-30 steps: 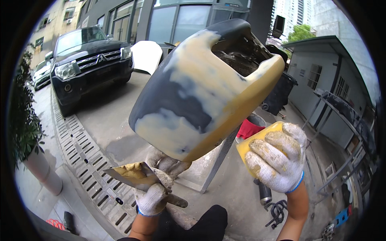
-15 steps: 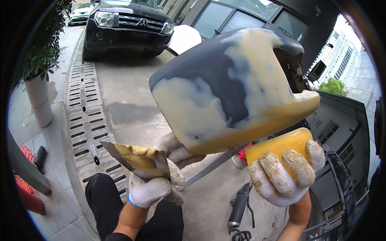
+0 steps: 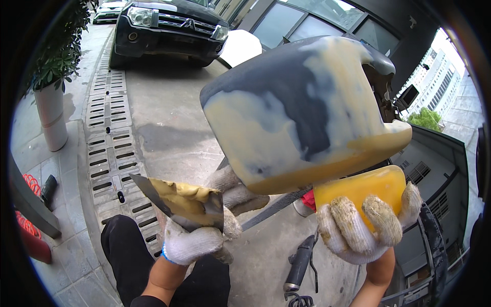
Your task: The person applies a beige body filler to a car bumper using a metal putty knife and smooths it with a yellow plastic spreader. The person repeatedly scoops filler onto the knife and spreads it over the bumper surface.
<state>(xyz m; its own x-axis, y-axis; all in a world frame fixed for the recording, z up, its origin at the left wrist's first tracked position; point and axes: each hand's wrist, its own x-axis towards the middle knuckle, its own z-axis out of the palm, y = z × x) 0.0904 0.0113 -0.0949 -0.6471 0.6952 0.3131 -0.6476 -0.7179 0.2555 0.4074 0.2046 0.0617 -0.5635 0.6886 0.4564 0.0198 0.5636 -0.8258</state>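
A car side-mirror housing [image 3: 313, 112], dark grey with yellow filler smeared over much of it, is tilted in front of me. My left hand [image 3: 197, 240], in a white knit glove, is closed on a metal putty scraper [image 3: 176, 199] loaded with yellow putty [image 3: 184, 193]. Other gloved fingers of that hand reach up to the housing's lower left edge; whether they grip it is hard to tell. My right hand [image 3: 363, 227], its glove stained with putty, is closed on a yellow flexible spreader [image 3: 358, 190] just below the housing's lower right side.
A dark power tool [image 3: 300, 263] with a cord lies on the concrete floor between my arms. Along the left run a drain grate [image 3: 110, 146], a potted plant [image 3: 51, 120] and red coiled hose [image 3: 28, 225]. A black car [image 3: 171, 33] stands ahead; dark panels [image 3: 434, 169] rise at right.
The view has turned a little, so the background sits slightly further right and lower left. The right hand with the spreader stays close below the housing. Both hands keep their holds.
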